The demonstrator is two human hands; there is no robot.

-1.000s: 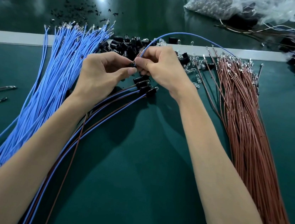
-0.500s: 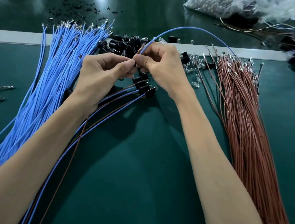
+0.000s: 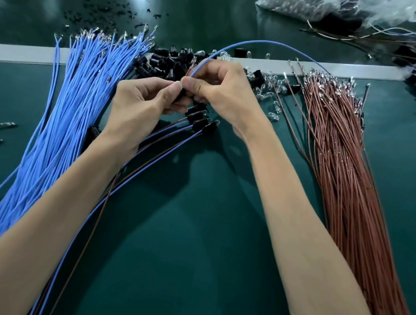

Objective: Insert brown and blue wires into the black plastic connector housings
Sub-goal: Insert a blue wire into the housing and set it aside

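Head view, mid-insertion just above the surface (image 3: 192,234): fingers of left hand (image 3: 139,107) pinching a black housing (image 3: 182,95), fingers of right hand (image 3: 225,91) pinching the arching blue wire (image 3: 257,42) at its mouth (terminal hidden), likely needing a straight, firm push next.

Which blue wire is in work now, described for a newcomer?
Between the blue bundle and the brown bundle, find the right hand. The blue wire it pinches is the only one arching up above the mat.
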